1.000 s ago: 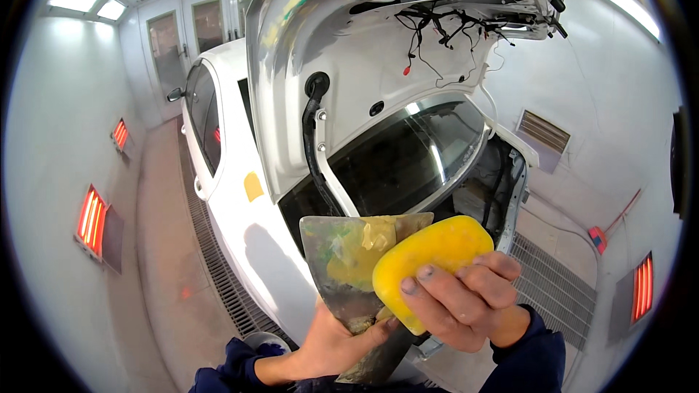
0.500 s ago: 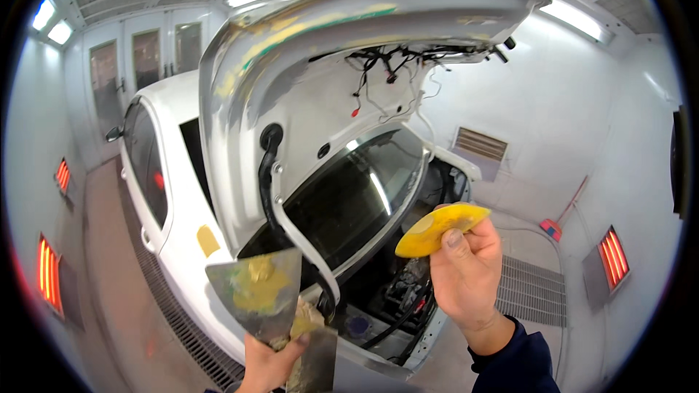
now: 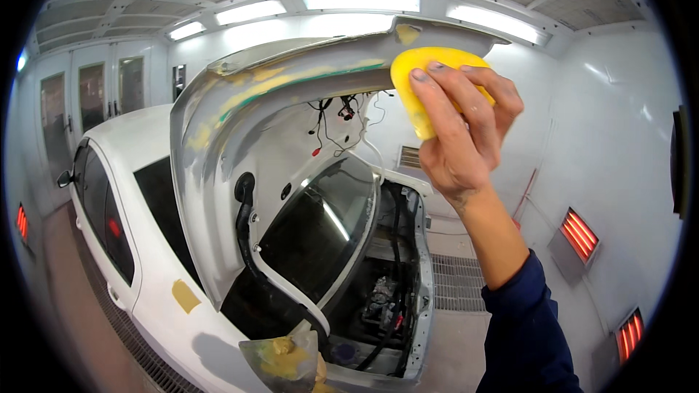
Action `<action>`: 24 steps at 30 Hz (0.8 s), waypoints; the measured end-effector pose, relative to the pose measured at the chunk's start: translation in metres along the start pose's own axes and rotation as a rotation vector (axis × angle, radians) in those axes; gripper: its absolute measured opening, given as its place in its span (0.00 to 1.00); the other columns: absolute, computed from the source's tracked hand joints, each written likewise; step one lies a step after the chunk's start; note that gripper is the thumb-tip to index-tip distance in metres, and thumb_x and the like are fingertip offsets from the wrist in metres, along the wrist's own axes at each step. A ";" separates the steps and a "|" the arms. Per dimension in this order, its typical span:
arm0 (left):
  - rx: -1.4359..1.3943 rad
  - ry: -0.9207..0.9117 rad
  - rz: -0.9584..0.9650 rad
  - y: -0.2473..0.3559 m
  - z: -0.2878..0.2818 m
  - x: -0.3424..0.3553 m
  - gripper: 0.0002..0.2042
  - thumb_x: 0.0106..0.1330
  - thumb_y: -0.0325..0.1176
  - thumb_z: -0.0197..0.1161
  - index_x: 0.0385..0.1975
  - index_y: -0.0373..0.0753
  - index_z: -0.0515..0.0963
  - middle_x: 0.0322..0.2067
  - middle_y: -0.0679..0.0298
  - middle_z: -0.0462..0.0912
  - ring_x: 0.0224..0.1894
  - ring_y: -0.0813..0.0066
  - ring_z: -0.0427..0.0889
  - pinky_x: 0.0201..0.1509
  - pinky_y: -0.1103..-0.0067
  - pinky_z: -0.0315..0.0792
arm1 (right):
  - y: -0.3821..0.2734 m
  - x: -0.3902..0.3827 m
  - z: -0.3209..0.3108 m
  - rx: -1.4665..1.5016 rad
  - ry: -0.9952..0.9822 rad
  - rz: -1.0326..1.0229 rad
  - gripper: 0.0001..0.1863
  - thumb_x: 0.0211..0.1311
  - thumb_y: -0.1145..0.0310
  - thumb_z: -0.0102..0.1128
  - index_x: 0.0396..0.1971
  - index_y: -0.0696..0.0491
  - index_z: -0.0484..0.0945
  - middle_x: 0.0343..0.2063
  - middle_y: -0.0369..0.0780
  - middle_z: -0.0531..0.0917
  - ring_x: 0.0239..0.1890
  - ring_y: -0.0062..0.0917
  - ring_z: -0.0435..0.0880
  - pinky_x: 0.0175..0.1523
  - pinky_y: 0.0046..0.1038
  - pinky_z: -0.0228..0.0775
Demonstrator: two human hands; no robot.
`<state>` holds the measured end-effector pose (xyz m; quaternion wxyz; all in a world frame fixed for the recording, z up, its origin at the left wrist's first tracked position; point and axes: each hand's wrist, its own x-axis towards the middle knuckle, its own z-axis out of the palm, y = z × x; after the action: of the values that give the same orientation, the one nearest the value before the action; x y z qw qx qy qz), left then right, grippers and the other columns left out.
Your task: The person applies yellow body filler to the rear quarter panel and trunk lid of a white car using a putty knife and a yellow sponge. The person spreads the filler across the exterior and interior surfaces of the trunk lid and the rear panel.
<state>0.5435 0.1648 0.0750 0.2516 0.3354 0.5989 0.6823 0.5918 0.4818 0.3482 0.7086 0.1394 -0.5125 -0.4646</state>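
Observation:
My right hand (image 3: 466, 131) is raised with fingers closed on a yellow flexible spreader (image 3: 411, 58), in front of the upper edge of the raised tailgate (image 3: 207, 112); I cannot tell whether it touches the panel. The tailgate's grey outer rim carries patches of yellow filler and a green streak (image 3: 313, 72). At the bottom of the view a metal putty knife (image 3: 262, 356) with yellow-green filler on its blade stands tilted, cut off by the edge; my left hand is out of view below it.
The white car (image 3: 116, 138) stands with its rear opening (image 3: 386, 276) exposed under the tailgate, from which loose wiring (image 3: 328, 120) hangs. Red heat lamps (image 3: 579, 235) glow on the booth walls. A floor grate (image 3: 455, 284) lies at the right, and a red long-handled tool (image 3: 530, 182) leans against the wall.
My right hand has risen with the yellow spreader toward the tailgate's top edge. The putty knife has dropped toward the lower edge, taking my left hand out of view. The camera has tilted up.

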 end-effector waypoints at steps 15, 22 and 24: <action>-0.025 -0.096 -0.142 0.013 -0.023 0.029 0.20 0.57 0.29 0.67 0.50 0.31 0.75 0.43 0.58 0.80 0.45 0.67 0.78 0.51 0.73 0.71 | 0.009 0.017 0.007 -0.033 -0.099 -0.097 0.20 0.37 0.76 0.60 0.37 0.53 0.86 0.37 0.35 0.85 0.41 0.32 0.75 0.48 0.34 0.60; -0.024 -0.103 -0.221 0.015 -0.025 0.026 0.21 0.57 0.30 0.67 0.51 0.31 0.74 0.44 0.57 0.79 0.46 0.65 0.77 0.52 0.72 0.71 | -0.001 0.015 -0.003 -0.002 -0.091 -0.054 0.18 0.38 0.73 0.61 0.36 0.52 0.86 0.36 0.33 0.84 0.41 0.31 0.76 0.48 0.35 0.57; -0.029 -0.100 -0.231 0.010 -0.027 0.026 0.22 0.57 0.30 0.67 0.52 0.31 0.74 0.45 0.57 0.79 0.46 0.65 0.77 0.52 0.72 0.71 | 0.007 0.017 0.001 -0.012 -0.065 -0.091 0.18 0.39 0.73 0.61 0.36 0.52 0.86 0.37 0.32 0.84 0.41 0.31 0.76 0.49 0.35 0.59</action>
<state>0.5061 0.1650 0.0874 0.3629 0.2941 0.6102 0.6399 0.5951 0.4727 0.3638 0.6706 0.1434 -0.5255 -0.5037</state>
